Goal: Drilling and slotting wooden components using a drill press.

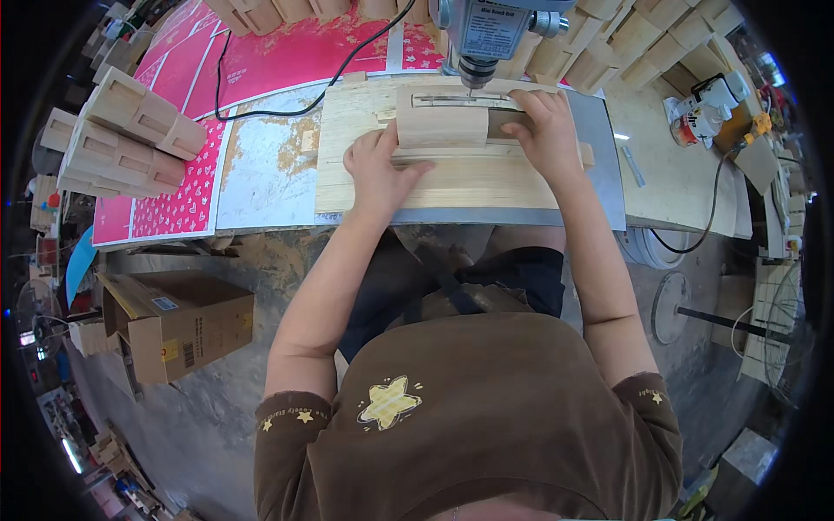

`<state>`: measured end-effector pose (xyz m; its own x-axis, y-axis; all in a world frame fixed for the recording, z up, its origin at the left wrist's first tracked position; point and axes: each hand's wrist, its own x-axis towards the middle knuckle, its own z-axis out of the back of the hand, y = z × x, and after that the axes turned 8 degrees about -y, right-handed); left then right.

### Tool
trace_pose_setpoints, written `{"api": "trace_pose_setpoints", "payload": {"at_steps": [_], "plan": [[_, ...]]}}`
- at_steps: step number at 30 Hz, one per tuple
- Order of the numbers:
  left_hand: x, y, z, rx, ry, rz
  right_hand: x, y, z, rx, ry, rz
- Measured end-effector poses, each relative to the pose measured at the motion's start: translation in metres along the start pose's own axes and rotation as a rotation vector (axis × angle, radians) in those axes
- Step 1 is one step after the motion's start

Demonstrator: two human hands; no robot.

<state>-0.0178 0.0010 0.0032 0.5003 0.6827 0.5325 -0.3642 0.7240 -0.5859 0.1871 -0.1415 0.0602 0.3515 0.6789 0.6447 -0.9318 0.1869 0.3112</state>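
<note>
A pale wooden block (441, 128) with a rounded front lies in a wooden jig (434, 191) on the bench. Over its slotted back edge stands the bit of a small bench drill (477, 71); whether the bit touches wood I cannot tell. My left hand (380, 172) grips the block's left end, fingers curled against it and thumb stretched along the jig's front. At the right end, my right hand (546, 132) holds on with fingers over the back and thumb in front, beside a dark gap. Its palm hides part of the jig.
Stacked wooden blocks stand at the left (130, 130) and back right (625, 43). A black cable (334, 82) crosses the pink sheet (295, 48). On the right are a marker-like stick (633, 166) and a white container (700, 122). A cardboard box (187, 326) sits on the floor.
</note>
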Motion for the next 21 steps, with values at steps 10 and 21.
{"api": "trace_pose_setpoints", "payload": {"at_steps": [10,21], "plan": [[0.004,0.014,0.007,0.042,0.067,-0.075,0.097,0.024,0.068,0.793,-0.634,-0.146],[0.006,0.006,0.005,0.013,0.061,-0.091,0.120,0.083,0.116,-0.073,-0.429,-0.067]]}}
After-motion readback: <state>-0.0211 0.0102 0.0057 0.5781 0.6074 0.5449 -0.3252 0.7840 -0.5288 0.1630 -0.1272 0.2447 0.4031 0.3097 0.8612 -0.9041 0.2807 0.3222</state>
